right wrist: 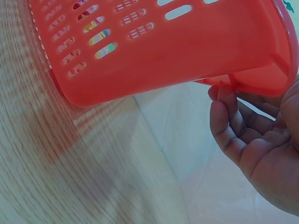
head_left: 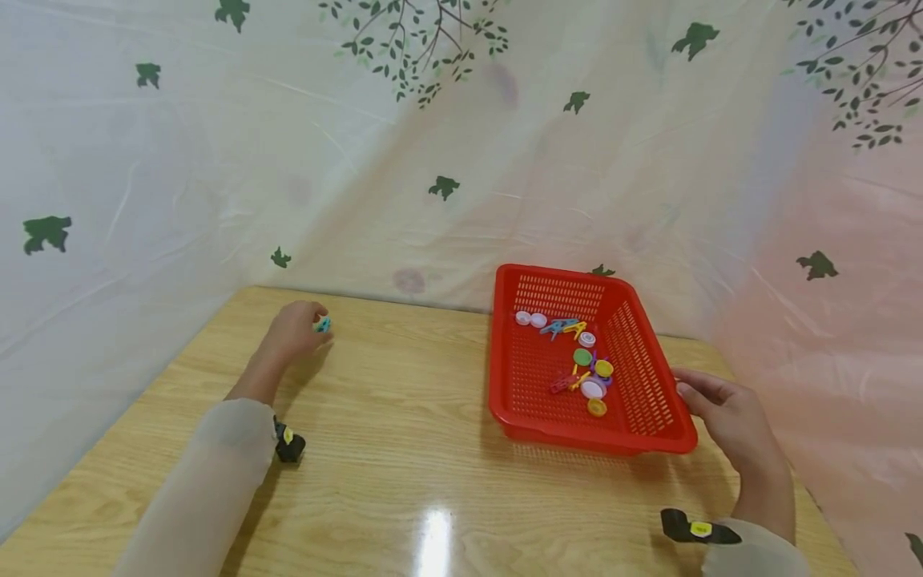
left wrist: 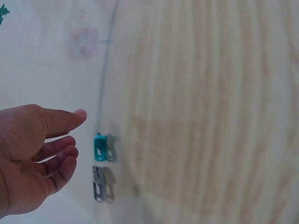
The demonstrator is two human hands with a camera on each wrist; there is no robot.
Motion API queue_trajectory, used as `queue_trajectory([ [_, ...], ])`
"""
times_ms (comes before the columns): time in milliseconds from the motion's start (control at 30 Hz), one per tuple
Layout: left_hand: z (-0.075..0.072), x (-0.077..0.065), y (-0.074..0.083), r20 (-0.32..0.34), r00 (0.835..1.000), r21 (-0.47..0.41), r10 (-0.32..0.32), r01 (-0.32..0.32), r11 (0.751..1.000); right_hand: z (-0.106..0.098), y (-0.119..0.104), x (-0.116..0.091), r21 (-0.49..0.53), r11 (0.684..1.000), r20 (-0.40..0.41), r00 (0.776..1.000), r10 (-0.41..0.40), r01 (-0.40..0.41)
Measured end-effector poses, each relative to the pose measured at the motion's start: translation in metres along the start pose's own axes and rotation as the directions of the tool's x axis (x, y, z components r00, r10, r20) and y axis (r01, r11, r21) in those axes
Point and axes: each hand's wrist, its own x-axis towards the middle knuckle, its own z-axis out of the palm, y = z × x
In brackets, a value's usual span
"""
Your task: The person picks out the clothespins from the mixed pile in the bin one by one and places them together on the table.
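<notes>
At the far left of the table, my left hand (head_left: 292,330) hovers with its thumb and fingers apart, and nothing shows between them in the left wrist view. Close by its fingertips is a teal clothespin (left wrist: 100,147). A grey clothespin (left wrist: 98,184) lies beside the teal one, and in the head view the hand hides it. My right hand (head_left: 731,417) grips the right rim of a red plastic basket (head_left: 534,423), thumb above and fingers curled beneath. Inside the basket lie blue clothespins (head_left: 558,327), a red clothespin (head_left: 562,383), and several round caps, among them a green cap (head_left: 582,357).
The wooden table (head_left: 389,401) stretches between my left hand and the basket. Behind it hangs a pale cloth (head_left: 360,200) printed with leaves, meeting the table's far edge. Each wrist wears a black camera (head_left: 290,445).
</notes>
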Motion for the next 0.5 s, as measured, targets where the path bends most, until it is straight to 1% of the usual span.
queue_trajectory([
  [167,-0.002,0.009,0.019,-0.008,0.998,-0.001,0.065,-0.065,0.998,0.0,0.0,-0.001,0.014,1.0,0.004,1.0,0.004,-0.004],
  [367,-0.004,0.024,0.047,-0.004,0.995,0.011,0.098,-0.098,0.995,0.0,0.001,-0.001,0.017,1.0,0.004,1.0,0.006,-0.006],
  [500,-0.004,0.032,0.069,0.019,0.991,0.033,0.134,-0.134,0.99,0.001,0.001,-0.001,0.03,0.999,0.006,1.0,0.015,-0.015],
])
